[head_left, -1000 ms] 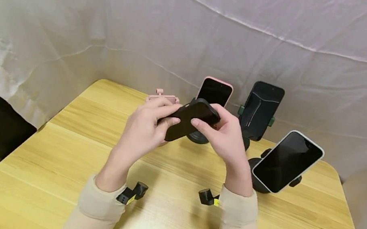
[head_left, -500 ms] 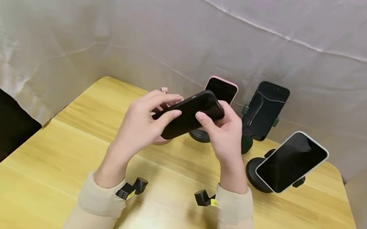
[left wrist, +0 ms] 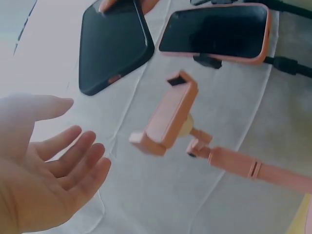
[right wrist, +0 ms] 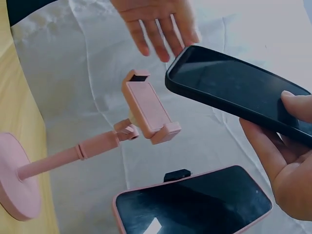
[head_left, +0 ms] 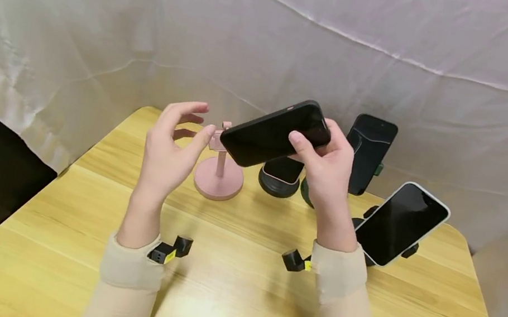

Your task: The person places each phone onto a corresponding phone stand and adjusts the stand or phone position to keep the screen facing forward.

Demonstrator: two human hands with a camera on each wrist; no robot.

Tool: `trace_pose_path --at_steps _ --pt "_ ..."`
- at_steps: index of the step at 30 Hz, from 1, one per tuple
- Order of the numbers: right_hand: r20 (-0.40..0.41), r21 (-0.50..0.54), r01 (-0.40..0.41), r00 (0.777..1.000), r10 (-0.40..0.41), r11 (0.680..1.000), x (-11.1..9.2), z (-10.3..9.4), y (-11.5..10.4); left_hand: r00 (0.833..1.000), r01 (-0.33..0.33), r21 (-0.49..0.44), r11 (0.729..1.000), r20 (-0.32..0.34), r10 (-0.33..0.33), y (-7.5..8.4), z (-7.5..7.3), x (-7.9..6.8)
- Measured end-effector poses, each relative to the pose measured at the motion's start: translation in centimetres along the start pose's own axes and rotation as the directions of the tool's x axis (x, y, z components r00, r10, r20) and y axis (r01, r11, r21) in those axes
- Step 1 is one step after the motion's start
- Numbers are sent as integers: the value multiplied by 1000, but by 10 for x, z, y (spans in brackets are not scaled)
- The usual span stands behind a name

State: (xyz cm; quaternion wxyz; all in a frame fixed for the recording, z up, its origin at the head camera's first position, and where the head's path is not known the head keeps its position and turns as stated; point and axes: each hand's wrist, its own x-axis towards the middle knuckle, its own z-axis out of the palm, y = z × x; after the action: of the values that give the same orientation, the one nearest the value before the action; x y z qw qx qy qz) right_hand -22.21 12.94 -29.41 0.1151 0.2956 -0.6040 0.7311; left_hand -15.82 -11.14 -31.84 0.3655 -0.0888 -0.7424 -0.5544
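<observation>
My right hand [head_left: 331, 166] grips a black phone [head_left: 273, 133] by its right end, thumb on the screen and fingers behind. The phone is tilted and held in the air, its left end overlapping the top of a pink phone stand [head_left: 219, 178] in the head view. My left hand [head_left: 169, 149] is apart from the phone, fingers loosely bent, with nothing in it. In the left wrist view the stand's clamp [left wrist: 168, 117] holds nothing and lies between the left hand and a pink-edged phone [left wrist: 217, 31]. The right wrist view shows the black phone [right wrist: 234, 87] above and beside that clamp.
Behind the right hand, the pink-edged phone [head_left: 284, 169] is on a black-based stand. Farther right, a black phone [head_left: 369, 153] sits in a green-clamped stand, and a white-edged phone [head_left: 403, 224] in a black one. A grey cloth [head_left: 274, 43] hangs behind the wooden table [head_left: 221, 288].
My left hand has let go of the black phone and moved left. My right hand has lifted it up and slightly right, which uncovers the pink stand.
</observation>
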Motion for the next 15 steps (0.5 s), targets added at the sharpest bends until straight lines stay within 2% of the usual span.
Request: trace_pose_path --at_steps 4,9,12,15 --pt "-1 -46 -7 1000 7 999 14 3 -4 990 129 -2 992 50 -128 -3 -6 1" --pt "52 -60 -15 998 18 998 33 7 -6 946 281 64 958 150 -288 -7 -10 4" --pt "77 -90 -28 996 35 996 42 8 -5 919 328 95 940 197 -341 -12 -8 6" --pt "93 -117 -61 993 72 991 48 11 -2 902 355 102 929 223 -369 -17 -5 8"
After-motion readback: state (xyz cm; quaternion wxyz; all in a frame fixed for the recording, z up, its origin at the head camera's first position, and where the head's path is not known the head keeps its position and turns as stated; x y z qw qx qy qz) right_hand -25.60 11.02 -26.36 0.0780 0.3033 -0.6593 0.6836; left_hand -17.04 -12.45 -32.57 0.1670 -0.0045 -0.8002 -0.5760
